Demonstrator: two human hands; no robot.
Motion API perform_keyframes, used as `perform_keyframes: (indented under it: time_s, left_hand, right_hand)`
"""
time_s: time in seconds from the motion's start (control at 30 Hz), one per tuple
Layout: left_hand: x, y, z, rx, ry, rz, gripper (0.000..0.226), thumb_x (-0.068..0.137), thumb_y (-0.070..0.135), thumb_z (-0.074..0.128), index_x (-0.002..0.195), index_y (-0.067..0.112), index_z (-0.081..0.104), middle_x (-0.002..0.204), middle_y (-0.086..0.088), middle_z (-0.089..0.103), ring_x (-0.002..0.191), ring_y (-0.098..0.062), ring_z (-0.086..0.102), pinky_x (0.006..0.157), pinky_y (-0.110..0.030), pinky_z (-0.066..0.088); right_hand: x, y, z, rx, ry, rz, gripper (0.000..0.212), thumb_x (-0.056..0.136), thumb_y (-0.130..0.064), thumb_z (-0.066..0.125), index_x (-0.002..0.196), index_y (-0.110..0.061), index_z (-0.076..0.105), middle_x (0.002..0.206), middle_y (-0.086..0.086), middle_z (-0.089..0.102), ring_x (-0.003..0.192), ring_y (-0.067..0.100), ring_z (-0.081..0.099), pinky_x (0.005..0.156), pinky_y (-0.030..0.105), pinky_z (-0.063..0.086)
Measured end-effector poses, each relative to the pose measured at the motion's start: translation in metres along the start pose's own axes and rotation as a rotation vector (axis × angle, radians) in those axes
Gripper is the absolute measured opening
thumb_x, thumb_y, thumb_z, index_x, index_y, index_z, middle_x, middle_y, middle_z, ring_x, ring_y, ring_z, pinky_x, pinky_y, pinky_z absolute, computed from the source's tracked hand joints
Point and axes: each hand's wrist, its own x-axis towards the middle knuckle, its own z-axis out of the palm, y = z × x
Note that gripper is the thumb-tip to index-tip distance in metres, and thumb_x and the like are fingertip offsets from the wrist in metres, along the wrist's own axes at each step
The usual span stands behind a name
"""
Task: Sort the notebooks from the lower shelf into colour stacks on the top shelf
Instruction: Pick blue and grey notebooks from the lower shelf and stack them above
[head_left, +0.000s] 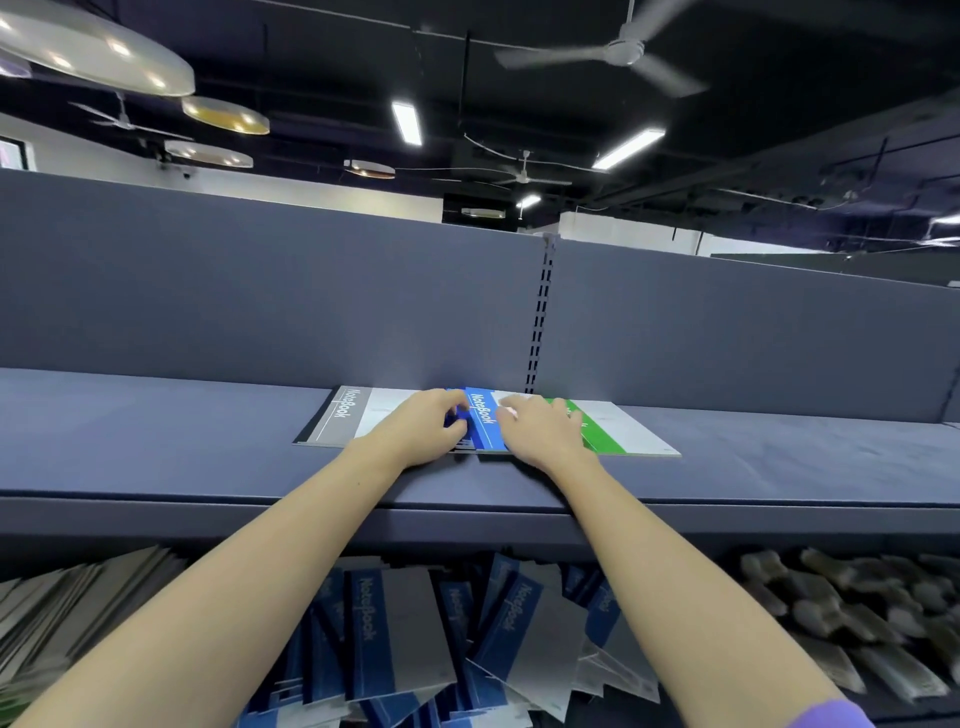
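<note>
Blue flat notebook (484, 422): left hand (415, 426) pinches it; right hand (540, 431) presses, fingers straight.

the top shelf (182, 441) and its back panel (260, 291) are plain slate grey-blue. on it lie a grey notebook (343, 415) with a grey band and white lettering beside a pale cover, a blue notebook (485, 421) with a bright blue band and white lettering, and a green notebook (602, 431) with a green band beside white. below, the lower shelf notebooks (467, 634) show dark blue bands with grey covers, and a purple sleeve (831, 716) shows at the bottom edge.
</note>
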Motion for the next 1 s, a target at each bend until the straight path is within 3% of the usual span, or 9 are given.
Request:
perform_keyframes:
  time_s: [0.07, 0.13, 0.3, 0.4, 0.57, 0.73, 0.83, 1.0]
  left_hand:
    - [0.000, 0.001, 0.001, -0.027, -0.008, -0.032, 0.023, 0.097, 0.033, 0.051, 0.111, 0.019, 0.064, 0.098, -0.001, 0.065, 0.090, -0.022, 0.060, 0.089, -0.042, 0.051]
    - [-0.002, 0.005, 0.000, -0.051, -0.046, -0.046, 0.031, 0.096, 0.043, 0.053, 0.112, 0.018, 0.062, 0.098, -0.004, 0.063, 0.092, -0.024, 0.059, 0.087, -0.040, 0.050]
    - [-0.003, 0.005, 0.001, 0.040, -0.156, 0.017, 0.070, 0.079, 0.072, 0.059, 0.125, 0.020, 0.056, 0.114, 0.000, 0.054, 0.104, -0.020, 0.053, 0.093, -0.038, 0.046]
    - [-0.001, 0.002, 0.002, 0.075, -0.122, 0.019, 0.063, 0.079, 0.068, 0.057, 0.119, 0.020, 0.061, 0.113, 0.000, 0.054, 0.102, -0.020, 0.054, 0.093, -0.039, 0.046]
    - [-0.004, 0.007, 0.002, 0.149, -0.108, 0.005, 0.051, 0.086, 0.062, 0.057, 0.110, 0.016, 0.058, 0.106, 0.000, 0.051, 0.093, -0.020, 0.053, 0.085, -0.038, 0.046]
    - [-0.011, 0.013, -0.004, 0.222, -0.110, 0.014, 0.049, 0.087, 0.066, 0.054, 0.101, 0.020, 0.057, 0.095, 0.001, 0.050, 0.088, -0.021, 0.052, 0.075, -0.034, 0.043]
    - [-0.015, 0.021, -0.004, 0.240, -0.104, 0.016, 0.048, 0.091, 0.060, 0.055, 0.114, 0.018, 0.058, 0.106, -0.004, 0.055, 0.091, -0.022, 0.052, 0.083, -0.038, 0.047]
    - [-0.024, 0.051, -0.005, 0.335, -0.116, 0.064, 0.035, 0.097, 0.044, 0.051, 0.119, 0.017, 0.056, 0.119, -0.004, 0.053, 0.096, -0.026, 0.051, 0.084, -0.039, 0.048]
  right_hand:
    - [0.001, 0.003, 0.004, 0.054, 0.104, 0.109, 0.044, 0.102, -0.040, 0.029, 0.128, -0.019, 0.057, 0.129, 0.012, 0.058, 0.121, 0.036, 0.047, 0.104, 0.047, 0.032]
    - [0.002, 0.006, 0.006, 0.078, 0.096, 0.166, 0.043, 0.100, -0.041, 0.032, 0.121, -0.014, 0.058, 0.124, 0.014, 0.061, 0.117, 0.035, 0.052, 0.099, 0.044, 0.039]
    - [0.001, 0.002, 0.006, 0.080, 0.213, 0.153, 0.023, 0.097, -0.029, 0.038, 0.089, -0.014, 0.053, 0.102, 0.011, 0.068, 0.094, 0.032, 0.060, 0.081, 0.036, 0.041]
    - [0.003, 0.004, 0.005, 0.099, 0.231, 0.170, 0.028, 0.096, -0.028, 0.038, 0.084, -0.012, 0.056, 0.093, 0.011, 0.067, 0.081, 0.031, 0.054, 0.074, 0.034, 0.043]
    - [-0.004, 0.002, 0.006, 0.045, 0.179, 0.073, 0.035, 0.101, -0.031, 0.034, 0.104, -0.012, 0.062, 0.106, 0.010, 0.065, 0.095, 0.032, 0.059, 0.072, 0.033, 0.040]
    - [-0.010, 0.004, 0.001, 0.268, 0.062, 0.071, 0.036, 0.103, -0.027, 0.033, 0.119, -0.008, 0.059, 0.121, 0.015, 0.061, 0.108, 0.035, 0.057, 0.089, 0.040, 0.048]
    - [-0.022, 0.012, -0.010, 0.362, 0.108, 0.048, 0.034, 0.102, -0.021, 0.038, 0.124, -0.011, 0.062, 0.128, 0.012, 0.059, 0.114, 0.032, 0.054, 0.097, 0.039, 0.045]
    - [-0.048, 0.037, -0.033, 0.327, 0.090, 0.074, 0.035, 0.096, -0.012, 0.042, 0.124, -0.015, 0.063, 0.131, 0.007, 0.061, 0.117, 0.027, 0.055, 0.091, 0.032, 0.042]
